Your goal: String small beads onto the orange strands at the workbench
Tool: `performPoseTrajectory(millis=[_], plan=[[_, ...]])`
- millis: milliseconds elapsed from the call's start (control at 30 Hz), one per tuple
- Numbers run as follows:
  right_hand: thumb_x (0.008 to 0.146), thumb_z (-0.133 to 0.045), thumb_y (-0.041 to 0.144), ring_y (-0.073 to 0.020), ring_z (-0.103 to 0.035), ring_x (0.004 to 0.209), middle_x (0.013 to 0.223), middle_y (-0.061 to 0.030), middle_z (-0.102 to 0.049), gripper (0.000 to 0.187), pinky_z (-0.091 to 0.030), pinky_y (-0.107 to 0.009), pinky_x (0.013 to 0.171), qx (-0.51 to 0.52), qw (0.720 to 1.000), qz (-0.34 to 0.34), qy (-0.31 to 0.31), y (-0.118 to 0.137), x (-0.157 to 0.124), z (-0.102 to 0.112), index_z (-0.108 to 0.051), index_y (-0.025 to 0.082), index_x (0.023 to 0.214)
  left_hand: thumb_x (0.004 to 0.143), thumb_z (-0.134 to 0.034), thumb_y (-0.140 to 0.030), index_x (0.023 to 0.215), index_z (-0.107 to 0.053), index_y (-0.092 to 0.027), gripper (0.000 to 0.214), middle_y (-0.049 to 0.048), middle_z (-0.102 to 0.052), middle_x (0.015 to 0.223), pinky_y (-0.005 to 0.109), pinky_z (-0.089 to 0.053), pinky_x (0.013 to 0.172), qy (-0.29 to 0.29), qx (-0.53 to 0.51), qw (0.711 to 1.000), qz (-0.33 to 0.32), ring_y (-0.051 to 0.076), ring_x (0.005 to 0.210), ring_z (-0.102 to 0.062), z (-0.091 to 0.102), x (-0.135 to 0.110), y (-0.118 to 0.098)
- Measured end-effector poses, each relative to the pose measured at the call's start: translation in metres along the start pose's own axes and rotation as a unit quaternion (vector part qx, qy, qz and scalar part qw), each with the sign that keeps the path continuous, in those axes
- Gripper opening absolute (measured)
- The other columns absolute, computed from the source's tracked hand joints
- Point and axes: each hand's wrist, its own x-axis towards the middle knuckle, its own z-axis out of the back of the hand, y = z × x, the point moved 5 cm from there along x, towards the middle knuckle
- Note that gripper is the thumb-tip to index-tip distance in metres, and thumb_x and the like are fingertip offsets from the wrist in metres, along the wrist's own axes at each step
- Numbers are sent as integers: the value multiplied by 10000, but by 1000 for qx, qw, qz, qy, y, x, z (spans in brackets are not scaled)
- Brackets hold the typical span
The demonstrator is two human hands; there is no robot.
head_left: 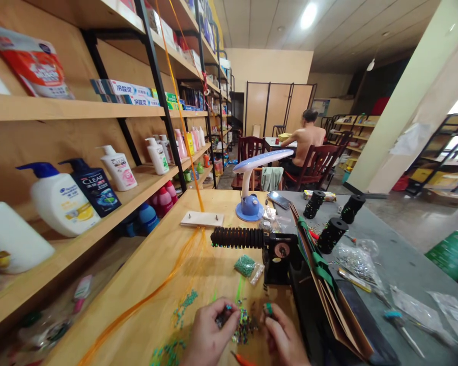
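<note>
My left hand [212,331] is low in the middle, thumb and forefinger curled together in a pinch. A tiny bluish glint shows at its fingertips, too small to name. My right hand [284,333] is a little to the right, fingers bent and closed; what they grip, if anything, is hidden. A green band [267,308] shows at its fingertip. Between the hands lies a pile of mixed dark and coloured beads [244,325]. Turquoise beads [185,305] are scattered left of my left hand, with green beads [168,353] nearer the front edge.
A black ribbed roller [238,238] on a black stand [277,259] rises beyond the hands. Orange threads [152,290] run from a white plate [202,219]. A bead bag [245,265], blue lamp [249,208] and black spools [333,235] stand around. Shelves flank the left; a person sits behind.
</note>
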Motion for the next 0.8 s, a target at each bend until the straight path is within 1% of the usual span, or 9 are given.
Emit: performPoseTrajectory(millis=[67,133,167,233,367,467,533,700,800], plan=[[809,-412,745,-109,-400,365,432,55,-476,598,-281,-219,396,121,988,-93,20,-7,-4,-21,-600,213,612,766,-696,-358,703,-726,-169,201,35,-684,606,227,-444,558,9,18,1000,-16,187,584,-602,-2,0,-3],[785,-357,809,-91,-337,346,386,58,-408,696,-214,-214,390,171,973,-152,29,-8,-6,-37,-537,207,486,784,-679,-339,715,-733,-169,191,45,-700,621,225,-450,562,18,30,999,-30,190,586,-618,-4,0,-5],[781,-363,813,-88,-331,348,377,56,-394,708,-202,-214,393,175,971,-163,29,-7,-5,-42,-511,207,446,789,-672,-327,718,-736,-169,184,48,-707,626,224,-453,562,21,35,999,-36,191,585,-625,-5,-1,-6],[782,-410,793,-95,-364,368,381,44,-413,694,-227,-216,402,158,976,-150,15,0,-4,-46,-495,208,417,797,-661,-301,725,-740,-172,167,56,-722,643,224,-461,571,23,48,998,-46,196,593,-641,-6,-1,-7],[813,-450,733,-140,-470,444,426,13,-514,630,-355,-232,439,104,992,-70,-28,17,-2,-39,-540,223,455,812,-635,-271,727,-739,-177,165,64,-731,652,232,-472,585,27,82,994,-64,206,605,-659,-6,0,-9],[843,-435,698,-150,-483,448,436,12,-534,599,-396,-239,456,51,998,-30,-18,26,-3,-37,-564,233,488,820,-624,-264,726,-734,-180,167,69,-736,662,240,-477,593,34,104,991,-73,212,616,-667,-6,0,-10],[853,-428,687,-151,-482,442,437,13,-542,592,-401,-238,455,33,999,-22,-13,28,-3,-36,-572,235,500,824,-622,-257,726,-733,-183,166,66,-737,661,239,-475,590,40,112,990,-77,210,610,-666,-6,0,-12],[859,-411,685,-152,-506,447,432,10,-539,611,-417,-237,472,44,998,-35,-20,29,-5,-39,-568,223,492,838,-611,-242,727,-730,-187,172,52,-733,643,225,-473,579,47,119,988,-92,194,590,-665,-8,-2,-13],[849,-437,691,-151,-530,465,440,8,-548,608,-428,-227,492,-1,1000,-15,-16,34,-8,-40,-582,214,502,838,-604,-228,739,-725,-188,161,41,-739,652,213,-478,568,39,121,985,-115,180,585,-666,-8,-3,-11]])
